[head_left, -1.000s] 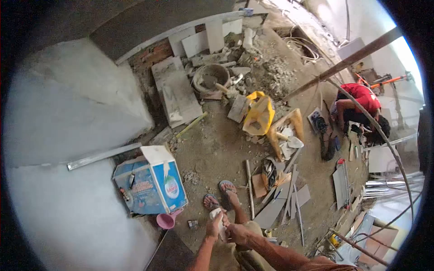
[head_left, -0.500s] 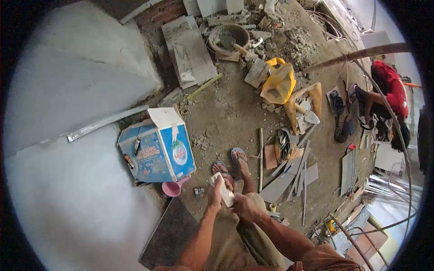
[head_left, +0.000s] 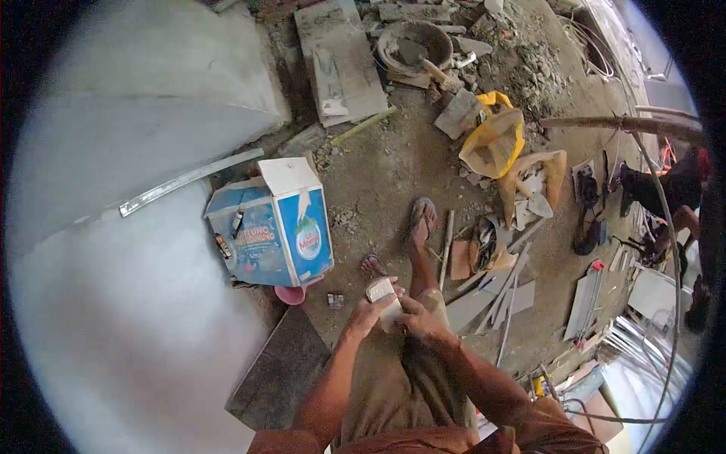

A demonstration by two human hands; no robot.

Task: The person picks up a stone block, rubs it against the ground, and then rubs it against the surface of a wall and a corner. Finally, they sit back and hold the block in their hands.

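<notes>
Left hand [head_left: 368,312] and right hand [head_left: 418,325] are both gripping a white tile piece [head_left: 383,297]; grip clenched. Blue carton [head_left: 276,227] is sitting open nearby; contents unclear. Basin [head_left: 414,43] is holding mortar.

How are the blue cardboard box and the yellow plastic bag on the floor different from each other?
The blue box stands stiff and square with straight edges, while the yellow bag lies soft and crumpled. The box has printed words and a round logo; the bag looks plain. The box is near the person's hands, left hand and right hand, but the bag lies farther off among rubble. Both rest on the dirty floor and both are open at the top.
</notes>
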